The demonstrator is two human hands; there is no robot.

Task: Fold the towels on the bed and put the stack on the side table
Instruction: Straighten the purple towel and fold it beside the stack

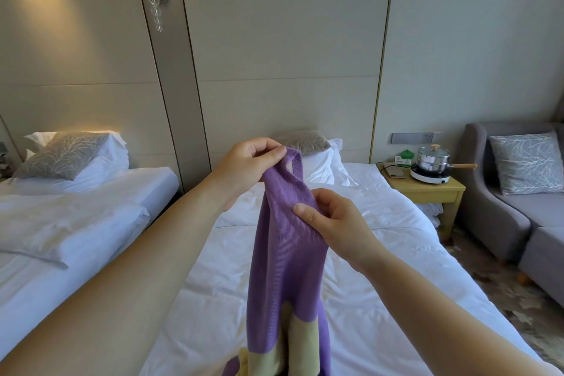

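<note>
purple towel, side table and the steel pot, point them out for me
purple towel [287,241], head view, ribbed middle of the hanging cloth
side table [427,189], head view, bare front strip of its yellow top
pot [433,159], head view, its shiny steel side wall

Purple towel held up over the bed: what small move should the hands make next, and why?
Probably slide the right hand along the edge toward another corner and draw the purple towel open. The left hand pinches its top corner, the right pinches cloth lower down, and the towel hangs bunched above the bed, not yet flat enough to fold.
</note>
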